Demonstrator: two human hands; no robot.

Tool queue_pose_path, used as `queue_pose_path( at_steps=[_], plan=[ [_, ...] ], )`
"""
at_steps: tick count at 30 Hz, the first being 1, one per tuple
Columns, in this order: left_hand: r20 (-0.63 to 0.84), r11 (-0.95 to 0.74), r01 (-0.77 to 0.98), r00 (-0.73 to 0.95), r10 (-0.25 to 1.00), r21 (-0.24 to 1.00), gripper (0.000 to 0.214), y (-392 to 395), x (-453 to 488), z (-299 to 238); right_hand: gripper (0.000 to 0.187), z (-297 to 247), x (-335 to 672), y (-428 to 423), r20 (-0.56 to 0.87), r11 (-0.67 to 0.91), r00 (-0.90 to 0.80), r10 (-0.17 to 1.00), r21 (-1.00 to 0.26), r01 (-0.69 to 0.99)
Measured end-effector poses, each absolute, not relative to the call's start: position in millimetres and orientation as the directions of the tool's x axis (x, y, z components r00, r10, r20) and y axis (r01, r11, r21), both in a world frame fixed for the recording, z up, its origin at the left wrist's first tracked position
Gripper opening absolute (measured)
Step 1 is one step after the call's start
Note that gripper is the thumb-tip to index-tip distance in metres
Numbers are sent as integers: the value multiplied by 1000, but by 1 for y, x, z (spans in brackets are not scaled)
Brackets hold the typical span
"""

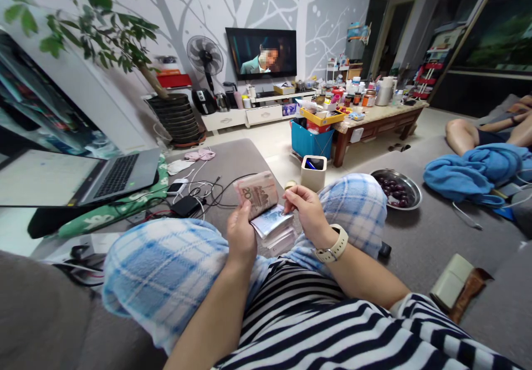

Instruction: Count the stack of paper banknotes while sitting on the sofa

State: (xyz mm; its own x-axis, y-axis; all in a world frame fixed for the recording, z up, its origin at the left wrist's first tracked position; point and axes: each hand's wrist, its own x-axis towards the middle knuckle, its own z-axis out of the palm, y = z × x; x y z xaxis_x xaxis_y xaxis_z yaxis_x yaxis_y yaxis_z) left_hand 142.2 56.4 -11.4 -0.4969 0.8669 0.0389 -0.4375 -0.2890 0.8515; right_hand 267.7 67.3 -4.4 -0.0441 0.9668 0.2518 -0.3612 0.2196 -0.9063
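Over your plaid pj knees (353, 209), L hand (241, 234) gripped wad of 20-yuan notes (266, 215); R hand (307, 209) fingers nearly shut, pinching top note.

Grey sofa (419, 242) with a steel fruit bowl (395, 189), tangled cables (203, 189), black box (185, 206)

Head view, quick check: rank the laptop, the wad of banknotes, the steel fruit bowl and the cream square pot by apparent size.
Largest to smallest: laptop; then banknotes and steel bowl look alike, nearness making it unsure; square pot smallest.
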Motion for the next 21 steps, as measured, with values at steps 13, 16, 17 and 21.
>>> queue_pose_path(
  at_steps=[13,16,17,21],
  plan=[
    [60,-217,-493,-314,948,842,37,53,141,-14,24,-7,267,71,234,226,27,972,-894,-387],
    [65,-216,-472,-316,947,855,35,53,140,-15,20,-6,267,70,230,215,1,973,-906,-365],
    [64,-217,-464,-323,944,859,35,53,140,-16,20,-6,267,70,233,217,-2,973,-908,-358],
    [54,-215,-468,-334,941,857,35,53,141,-16,20,-6,268,70,237,225,5,972,-914,-339]
  ],
)
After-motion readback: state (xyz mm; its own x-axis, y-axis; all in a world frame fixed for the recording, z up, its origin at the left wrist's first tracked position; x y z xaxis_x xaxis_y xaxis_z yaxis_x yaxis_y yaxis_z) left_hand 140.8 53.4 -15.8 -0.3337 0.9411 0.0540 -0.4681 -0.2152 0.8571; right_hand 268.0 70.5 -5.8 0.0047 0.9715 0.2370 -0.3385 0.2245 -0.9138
